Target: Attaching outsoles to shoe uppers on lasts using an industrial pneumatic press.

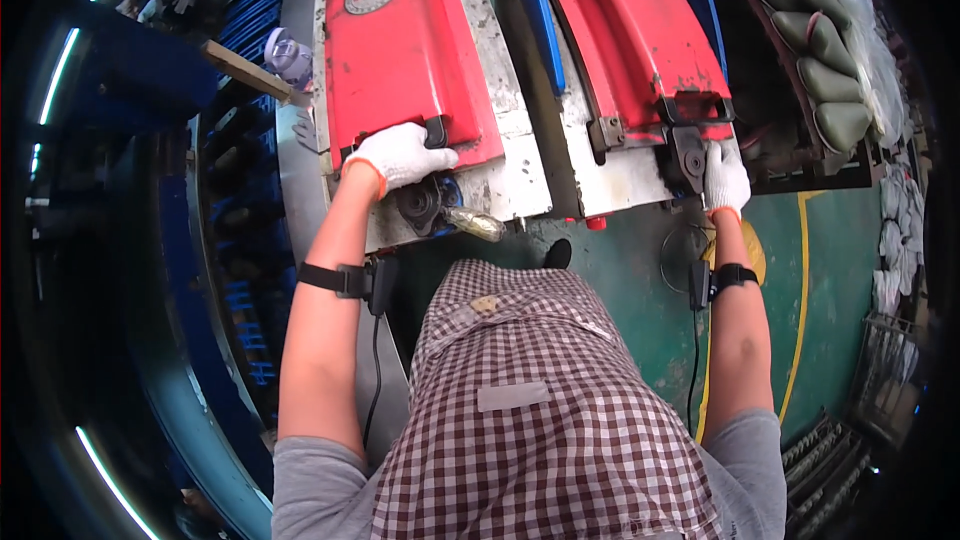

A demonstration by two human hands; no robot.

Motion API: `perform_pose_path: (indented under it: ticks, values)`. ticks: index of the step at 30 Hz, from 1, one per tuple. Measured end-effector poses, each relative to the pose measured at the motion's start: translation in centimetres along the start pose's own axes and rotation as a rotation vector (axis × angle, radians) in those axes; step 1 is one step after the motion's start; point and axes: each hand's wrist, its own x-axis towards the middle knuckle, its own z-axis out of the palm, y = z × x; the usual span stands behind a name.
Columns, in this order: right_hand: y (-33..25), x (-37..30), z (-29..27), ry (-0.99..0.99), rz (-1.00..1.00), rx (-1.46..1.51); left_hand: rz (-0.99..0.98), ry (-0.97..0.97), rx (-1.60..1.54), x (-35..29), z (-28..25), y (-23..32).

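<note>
Two red machine covers stand side by side in front of me, the left cover (390, 50) and the right cover (640, 30). My left hand (395, 155), in a white knit glove, is closed round the black handle (436, 131) at the left cover's near edge, its thumb pointing right. Below it sit a dark round metal fitting (418, 202) and a bundle wrapped in shiny film (475, 223). My right hand (727, 178), also gloved, is closed beside a dark metal bracket (688, 155), below the right cover's black handle (700, 118). What its fingers grip is hidden.
A blue panel (538, 15) rises between the machines. Olive-green boots (825, 80) fill a rack at the right. A lilac bottle (288, 58) stands left of the machines, near a wooden bar (245, 70). Yellow lines (797, 310) mark the green floor.
</note>
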Motion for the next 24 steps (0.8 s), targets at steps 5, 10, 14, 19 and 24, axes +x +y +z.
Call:
perform_pose_path:
  ticks: [5, 10, 14, 19, 24]
  values:
    - [-0.1, -0.2, 0.0, 0.038, -0.005, 0.051, 0.014, 0.083, 0.102, 1.1, 0.9, -0.6]
    - [0.8, 0.9, 0.6, 0.035, 0.010, 0.039, 0.084, 0.107, 0.129, 1.0, 0.8, -0.3]
    - [0.7, 1.0, 0.9, 0.056, -0.044, 0.068, 0.110, 0.106, 0.109, 1.4, 1.1, -1.4]
    - [1.1, 0.9, 1.2, 0.066, -0.043, 0.065, 0.114, 0.076, 0.128, 1.5, 0.9, -1.3]
    - [1.3, 0.5, 1.8, 0.115, -0.054, 0.102, 0.094, 0.129, 0.135, 1.3, 1.4, -1.6]
